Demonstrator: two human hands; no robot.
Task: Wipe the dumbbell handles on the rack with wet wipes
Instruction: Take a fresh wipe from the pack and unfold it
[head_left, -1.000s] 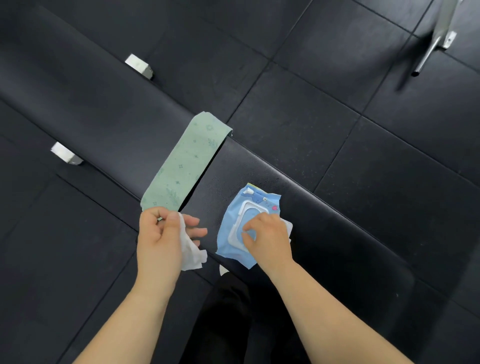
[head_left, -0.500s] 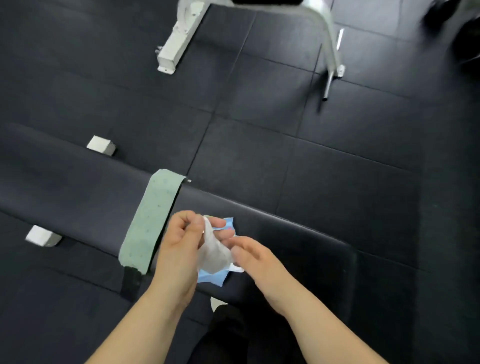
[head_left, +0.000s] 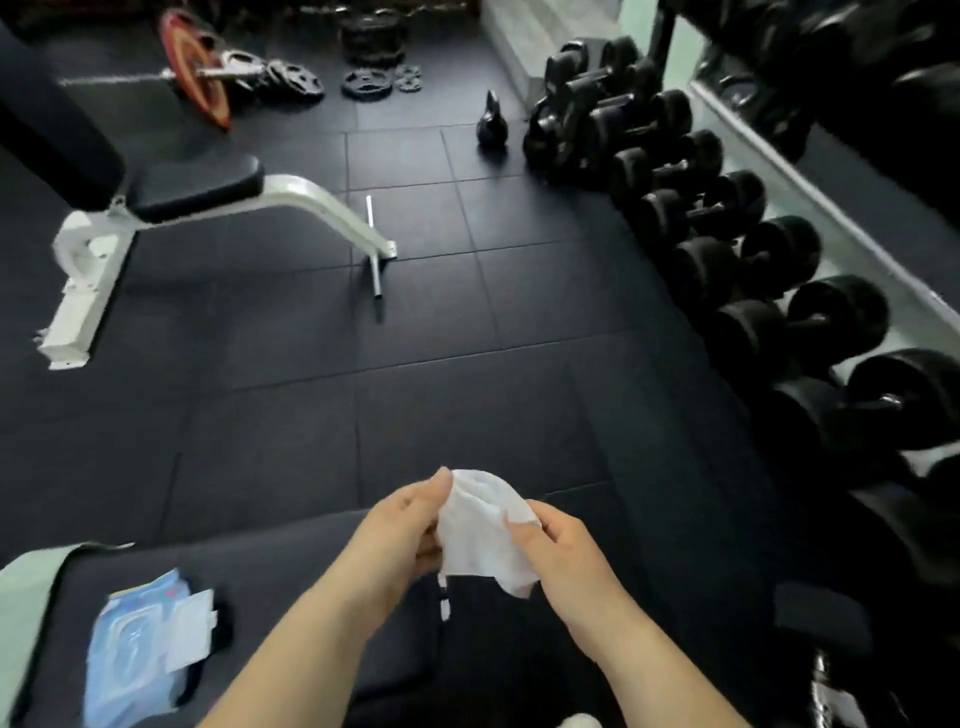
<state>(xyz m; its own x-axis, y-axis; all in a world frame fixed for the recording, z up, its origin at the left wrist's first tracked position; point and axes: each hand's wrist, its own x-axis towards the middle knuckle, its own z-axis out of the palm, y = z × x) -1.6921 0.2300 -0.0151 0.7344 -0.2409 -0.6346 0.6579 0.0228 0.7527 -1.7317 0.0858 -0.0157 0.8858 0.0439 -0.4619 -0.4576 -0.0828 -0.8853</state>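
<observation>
A white wet wipe (head_left: 480, 530) is held up between both hands over the black bench. My left hand (head_left: 400, 530) pinches its left edge and my right hand (head_left: 558, 545) pinches its right edge. The blue wet wipe pack (head_left: 132, 649) lies on the bench (head_left: 291, 566) at the lower left, its flap open. A row of black dumbbells (head_left: 727, 260) sits on the rack along the right side, with their dark handles (head_left: 701, 213) between the round heads. The hands are well short of the dumbbells.
A white-framed bench (head_left: 218, 208) stands at the left on the black tiled floor. A barbell with a red plate (head_left: 195, 67) and loose weight plates (head_left: 366, 83) lie at the back. A kettlebell (head_left: 491, 124) stands near the rack's far end. A pale green cloth (head_left: 26, 597) drapes the bench.
The view has swung up and to the right, from the bench to the dumbbell rack. My right hand left the pack and now pinches the wipe together with my left hand.
</observation>
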